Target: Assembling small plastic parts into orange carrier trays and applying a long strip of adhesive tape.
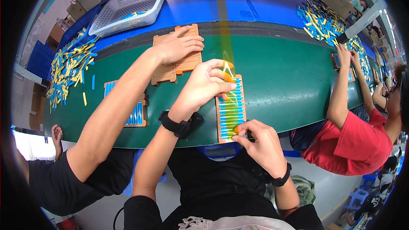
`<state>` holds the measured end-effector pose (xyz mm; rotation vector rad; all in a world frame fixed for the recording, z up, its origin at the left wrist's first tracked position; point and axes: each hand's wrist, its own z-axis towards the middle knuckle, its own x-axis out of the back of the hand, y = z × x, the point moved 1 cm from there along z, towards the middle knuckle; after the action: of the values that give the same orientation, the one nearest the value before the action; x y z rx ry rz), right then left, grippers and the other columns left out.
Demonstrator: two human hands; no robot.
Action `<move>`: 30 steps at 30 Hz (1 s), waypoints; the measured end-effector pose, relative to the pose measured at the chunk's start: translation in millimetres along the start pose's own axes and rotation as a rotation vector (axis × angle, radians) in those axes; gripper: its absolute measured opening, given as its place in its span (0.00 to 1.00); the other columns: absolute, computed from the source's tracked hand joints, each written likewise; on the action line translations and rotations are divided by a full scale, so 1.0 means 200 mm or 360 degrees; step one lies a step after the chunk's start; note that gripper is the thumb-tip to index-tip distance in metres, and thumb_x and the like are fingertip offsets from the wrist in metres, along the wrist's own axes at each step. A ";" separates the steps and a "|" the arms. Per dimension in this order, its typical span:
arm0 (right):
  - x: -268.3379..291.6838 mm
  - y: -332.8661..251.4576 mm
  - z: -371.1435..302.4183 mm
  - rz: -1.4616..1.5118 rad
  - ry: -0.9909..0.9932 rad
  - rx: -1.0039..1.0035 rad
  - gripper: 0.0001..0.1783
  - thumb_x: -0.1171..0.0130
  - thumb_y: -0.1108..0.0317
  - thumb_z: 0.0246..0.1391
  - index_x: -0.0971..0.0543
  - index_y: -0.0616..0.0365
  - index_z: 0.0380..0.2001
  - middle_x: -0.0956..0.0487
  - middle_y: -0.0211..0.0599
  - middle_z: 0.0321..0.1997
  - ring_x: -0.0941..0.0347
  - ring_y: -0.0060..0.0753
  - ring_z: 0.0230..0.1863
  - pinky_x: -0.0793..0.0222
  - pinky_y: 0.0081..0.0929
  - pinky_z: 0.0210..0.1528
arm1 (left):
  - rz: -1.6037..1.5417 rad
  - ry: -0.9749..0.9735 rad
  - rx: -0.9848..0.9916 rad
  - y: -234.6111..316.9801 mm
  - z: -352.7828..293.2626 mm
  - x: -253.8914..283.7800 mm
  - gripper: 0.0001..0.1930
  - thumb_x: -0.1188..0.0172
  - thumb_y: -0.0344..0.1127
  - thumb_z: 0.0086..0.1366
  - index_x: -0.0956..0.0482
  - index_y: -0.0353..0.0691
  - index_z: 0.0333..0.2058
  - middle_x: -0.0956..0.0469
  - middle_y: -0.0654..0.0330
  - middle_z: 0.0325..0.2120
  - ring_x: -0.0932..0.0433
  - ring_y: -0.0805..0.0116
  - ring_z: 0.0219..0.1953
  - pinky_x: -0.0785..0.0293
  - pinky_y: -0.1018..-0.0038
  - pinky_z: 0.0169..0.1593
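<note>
Between your left hand (207, 83) and right hand (265, 144), both pinching yellow tape (223, 25): wooden tray (220, 123), slots filled with blue sticks (223, 113). Tape stretched over them; beyond left hand, looks uncut.

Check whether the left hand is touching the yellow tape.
Touching: in the head view, the left hand grips the yellow tape, which bunches orange against its fingers.
</note>
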<state>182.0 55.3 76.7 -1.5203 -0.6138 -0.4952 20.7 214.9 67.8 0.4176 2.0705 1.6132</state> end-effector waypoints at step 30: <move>0.02 -0.02 -0.07 -0.0624 0.0045 0.0594 0.10 0.36 0.74 0.47 0.16 0.54 0.36 0.30 0.30 0.29 0.27 0.31 0.32 0.27 0.31 0.30 | 0.0208 -0.0030 0.0021 0.00 0.06 0.02 0.21 0.28 0.30 0.59 0.24 0.33 0.49 0.19 0.65 0.28 0.31 0.86 0.20 0.39 0.86 0.21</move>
<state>182.2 42.1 82.9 -1.0402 -0.9339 -0.6572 24.6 227.1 64.8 0.5815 2.0789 1.6639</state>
